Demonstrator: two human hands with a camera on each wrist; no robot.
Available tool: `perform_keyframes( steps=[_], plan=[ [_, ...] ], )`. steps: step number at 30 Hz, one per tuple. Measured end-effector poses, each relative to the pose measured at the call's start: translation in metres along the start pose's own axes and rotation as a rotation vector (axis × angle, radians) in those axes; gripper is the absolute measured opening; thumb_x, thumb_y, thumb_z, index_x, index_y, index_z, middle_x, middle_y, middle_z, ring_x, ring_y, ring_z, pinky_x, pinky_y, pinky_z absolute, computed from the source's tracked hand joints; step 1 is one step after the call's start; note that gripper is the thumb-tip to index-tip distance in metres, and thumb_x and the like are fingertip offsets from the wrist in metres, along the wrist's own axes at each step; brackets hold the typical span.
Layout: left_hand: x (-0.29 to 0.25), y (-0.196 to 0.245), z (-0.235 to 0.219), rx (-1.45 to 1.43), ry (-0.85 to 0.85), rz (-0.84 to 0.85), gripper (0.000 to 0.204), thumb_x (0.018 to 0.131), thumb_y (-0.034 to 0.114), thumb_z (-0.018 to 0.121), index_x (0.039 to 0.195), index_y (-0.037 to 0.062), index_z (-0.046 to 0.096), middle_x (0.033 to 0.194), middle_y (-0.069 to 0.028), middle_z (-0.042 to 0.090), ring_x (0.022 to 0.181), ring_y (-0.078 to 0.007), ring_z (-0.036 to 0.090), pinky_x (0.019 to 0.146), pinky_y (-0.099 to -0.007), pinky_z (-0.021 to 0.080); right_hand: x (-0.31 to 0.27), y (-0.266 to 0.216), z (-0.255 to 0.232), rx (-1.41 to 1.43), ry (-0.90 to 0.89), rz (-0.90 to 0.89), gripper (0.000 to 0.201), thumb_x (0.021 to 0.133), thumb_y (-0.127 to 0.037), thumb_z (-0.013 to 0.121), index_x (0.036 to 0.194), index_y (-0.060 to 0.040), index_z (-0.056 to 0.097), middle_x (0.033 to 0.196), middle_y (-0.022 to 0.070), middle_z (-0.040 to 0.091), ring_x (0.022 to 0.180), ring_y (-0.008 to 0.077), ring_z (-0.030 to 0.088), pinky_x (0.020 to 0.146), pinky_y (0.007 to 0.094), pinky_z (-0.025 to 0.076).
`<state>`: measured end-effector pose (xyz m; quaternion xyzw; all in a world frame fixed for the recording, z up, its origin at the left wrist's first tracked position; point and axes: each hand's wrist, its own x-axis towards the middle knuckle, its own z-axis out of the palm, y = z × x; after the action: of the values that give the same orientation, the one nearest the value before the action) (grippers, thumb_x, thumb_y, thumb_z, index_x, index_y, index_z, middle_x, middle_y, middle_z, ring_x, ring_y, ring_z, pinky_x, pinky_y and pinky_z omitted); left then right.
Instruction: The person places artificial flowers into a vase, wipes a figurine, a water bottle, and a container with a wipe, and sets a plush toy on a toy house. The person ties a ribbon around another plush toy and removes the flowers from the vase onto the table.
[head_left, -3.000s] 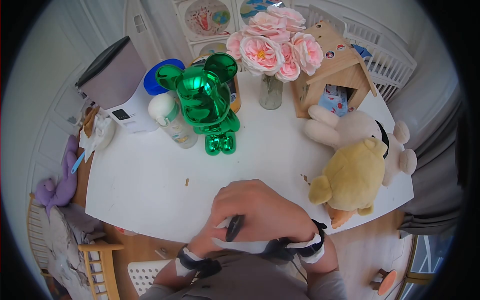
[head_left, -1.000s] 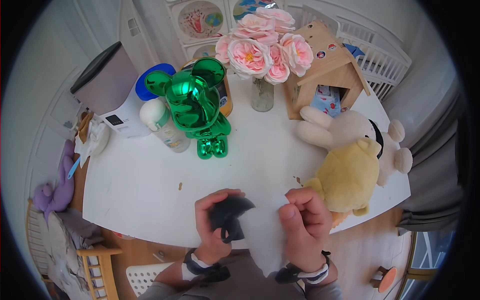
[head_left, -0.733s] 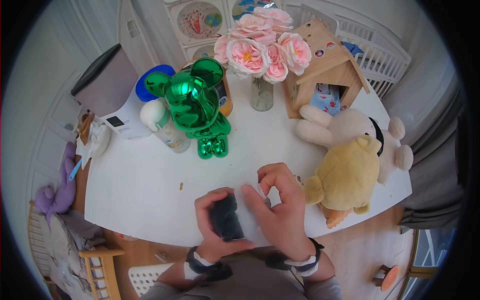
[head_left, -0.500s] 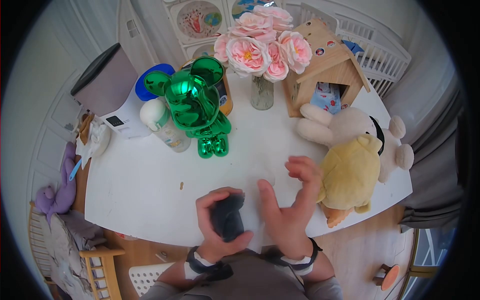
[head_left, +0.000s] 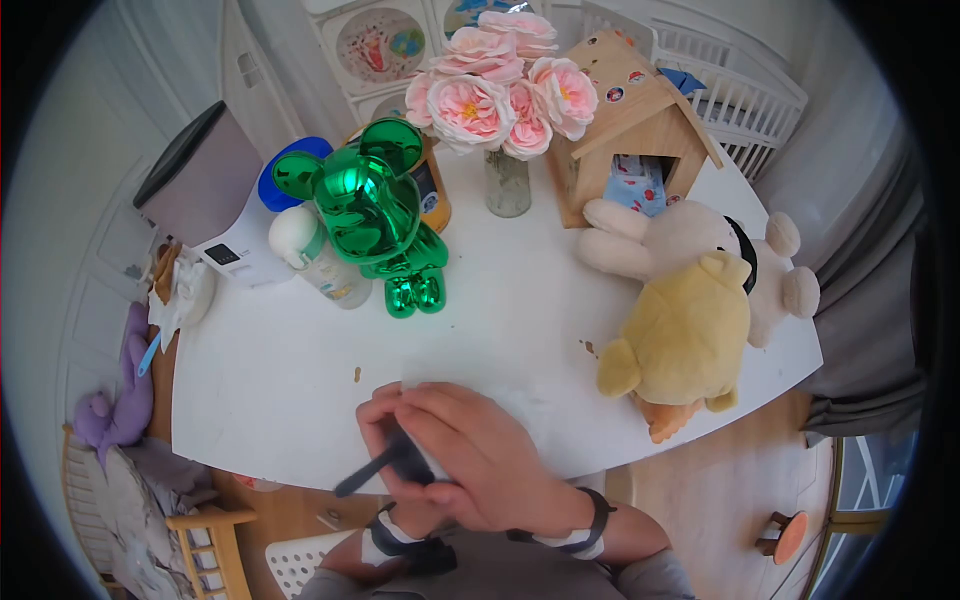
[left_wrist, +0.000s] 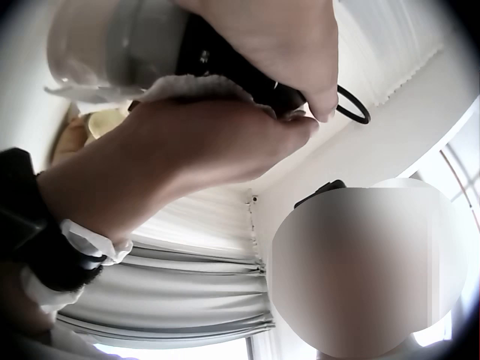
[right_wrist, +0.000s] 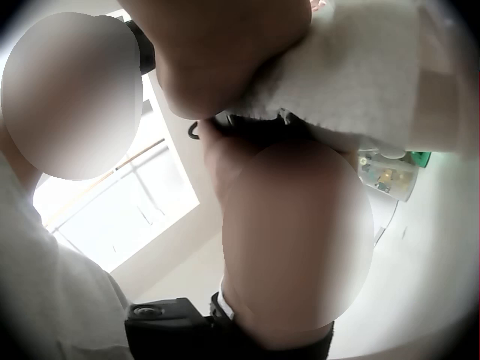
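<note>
My left hand [head_left: 385, 430] holds a bottle with a black lid [head_left: 408, 462] in front of the table's near edge. A thin black loop [head_left: 365, 474] juts from that lid toward the lower left. In the left wrist view, the bottle's pale see-through body [left_wrist: 120, 41] lies tilted, and the left hand [left_wrist: 277, 45] grips the dark lid end. Laid over the left hand and the bottle, my right hand [head_left: 475, 450] presses a white tissue [right_wrist: 345, 75] around it. Most of the bottle is hidden behind the hands in the head view.
A shiny green bear figure [head_left: 365, 215], a baby bottle [head_left: 330, 270] and a white-and-mauve appliance [head_left: 205, 195] stand at the left. Behind are pink flowers [head_left: 470, 108] in a glass vase [head_left: 507, 190] and a wooden house [head_left: 630, 125]. Plush toys [head_left: 690, 325] lie right.
One second ago the hands were apart with white tissue between them. Half a second ago the right hand was spread; it now covers the left hand and bottle. The head view has shifted slightly.
</note>
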<state>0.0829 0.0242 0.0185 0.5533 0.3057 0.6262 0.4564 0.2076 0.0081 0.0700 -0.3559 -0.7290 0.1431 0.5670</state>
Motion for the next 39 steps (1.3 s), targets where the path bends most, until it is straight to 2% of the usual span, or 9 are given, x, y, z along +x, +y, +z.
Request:
perform_keyframes(
  steps=[4,5,9,15,17,20,24,33,39],
  plan=[
    [0.006,0.028,0.005,-0.423,0.124,-0.259,0.065,0.081,0.054,0.064,0.123,0.0084,0.043,0.126,-0.0097,0.043,0.118,-0.0229,0.044,0.103,-0.0430,0.035,0.017,-0.017,0.004,-0.094,-0.040,0.064,0.057,0.089,-0.033,0.060,0.128,0.0067,0.047,0.119,0.0204,0.056,0.103,0.0367,0.060,0.089,0.0404,0.051],
    [0.010,0.027,0.001,-0.297,0.122,-0.168,0.060,0.088,0.055,0.048,0.124,0.0071,0.044,0.120,-0.0089,0.050,0.114,-0.0237,0.048,0.102,-0.0405,0.037,0.009,-0.008,0.011,-0.130,-0.043,0.097,0.065,0.089,-0.043,0.061,0.128,0.0068,0.046,0.114,0.0209,0.056,0.094,0.0354,0.061,0.081,0.0410,0.052],
    [0.020,0.031,0.004,-0.434,0.166,-0.164,0.058,0.082,0.052,0.057,0.118,0.0072,0.047,0.114,-0.0107,0.048,0.106,-0.0247,0.050,0.097,-0.0396,0.040,-0.003,0.003,0.011,-0.158,-0.076,0.149,0.074,0.087,-0.051,0.061,0.129,0.0075,0.045,0.114,0.0233,0.056,0.089,0.0359,0.061,0.077,0.0406,0.052],
    [0.032,0.039,-0.002,-0.526,0.263,-0.232,0.054,0.086,0.051,0.052,0.117,0.0070,0.050,0.116,-0.0107,0.051,0.107,-0.0255,0.053,0.092,-0.0402,0.045,-0.020,0.000,-0.001,-0.154,-0.214,0.230,0.080,0.089,-0.053,0.059,0.135,0.0091,0.040,0.126,0.0292,0.052,0.107,0.0471,0.055,0.093,0.0495,0.046],
    [0.035,0.040,-0.005,-0.533,0.311,-0.250,0.054,0.088,0.051,0.049,0.118,0.0067,0.051,0.117,-0.0111,0.053,0.108,-0.0256,0.054,0.093,-0.0402,0.046,-0.019,-0.010,-0.004,-0.262,-0.214,0.046,0.083,0.086,-0.047,0.062,0.139,0.0124,0.037,0.135,0.0331,0.047,0.118,0.0482,0.053,0.101,0.0531,0.042],
    [0.035,0.042,-0.011,-0.497,0.368,-0.381,0.053,0.093,0.050,0.042,0.121,0.0057,0.053,0.118,-0.0113,0.056,0.108,-0.0254,0.055,0.094,-0.0392,0.045,-0.014,-0.031,-0.006,-0.418,-0.390,-0.016,0.075,0.087,-0.034,0.057,0.143,0.0115,0.037,0.147,0.0305,0.040,0.134,0.0416,0.045,0.114,0.0480,0.032],
    [0.027,0.045,-0.003,-0.480,0.397,-0.396,0.054,0.094,0.050,0.042,0.122,0.0052,0.052,0.116,-0.0111,0.057,0.108,-0.0245,0.055,0.094,-0.0384,0.045,-0.010,-0.023,0.001,-0.510,-0.272,-0.097,0.066,0.087,-0.021,0.053,0.142,0.0129,0.036,0.146,0.0297,0.042,0.133,0.0411,0.047,0.112,0.0456,0.037],
    [0.034,0.054,-0.001,-0.500,0.045,-0.128,0.056,0.084,0.056,0.051,0.109,0.0050,0.054,0.101,-0.0093,0.054,0.095,-0.0231,0.052,0.089,-0.0394,0.042,-0.002,0.004,-0.020,0.219,-0.395,0.311,0.066,0.090,-0.023,0.065,0.139,0.0083,0.035,0.120,0.0273,0.054,0.106,0.0434,0.058,0.094,0.0464,0.048],
    [0.036,0.040,-0.010,-0.475,-0.077,-0.140,0.063,0.088,0.059,0.049,0.113,0.0021,0.053,0.107,-0.0136,0.055,0.098,-0.0247,0.055,0.090,-0.0401,0.044,-0.009,-0.009,-0.020,-0.003,-0.358,0.297,0.087,0.074,-0.028,0.082,0.138,0.0064,0.033,0.119,0.0258,0.054,0.100,0.0414,0.060,0.086,0.0433,0.051]
  ],
)
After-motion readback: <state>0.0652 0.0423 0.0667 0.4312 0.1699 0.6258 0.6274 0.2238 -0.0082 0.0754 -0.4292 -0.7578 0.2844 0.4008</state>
